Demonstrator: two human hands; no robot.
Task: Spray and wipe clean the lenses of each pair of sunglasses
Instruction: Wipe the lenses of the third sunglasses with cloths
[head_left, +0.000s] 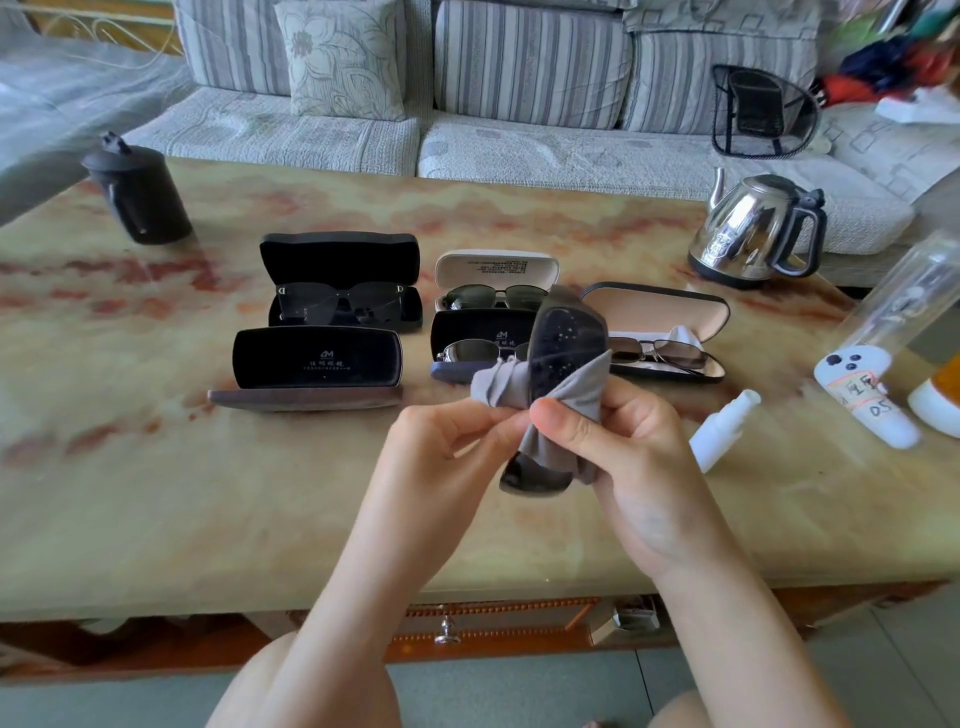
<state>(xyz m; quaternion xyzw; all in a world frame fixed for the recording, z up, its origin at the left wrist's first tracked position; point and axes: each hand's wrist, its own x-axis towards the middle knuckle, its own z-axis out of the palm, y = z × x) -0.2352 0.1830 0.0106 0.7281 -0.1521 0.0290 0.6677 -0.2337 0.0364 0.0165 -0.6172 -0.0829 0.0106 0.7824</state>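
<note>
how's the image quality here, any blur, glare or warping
Head view: the wide lens bows the table and tilts the clear bottle at right, which is also blurred; the centre is sharp, with droplets visible on the sunglasses half wrapped in the cloth; glare is mild, only bright reflections on the kettle.

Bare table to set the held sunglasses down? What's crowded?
The left hand grips sunglasses, right hand the cloth. Free: near table strip left of them, before the empty case; also between black canister and the open cases. Crowded: those five cases mid-table; at right, spray bottle, labelled bottle, kettle.
</note>
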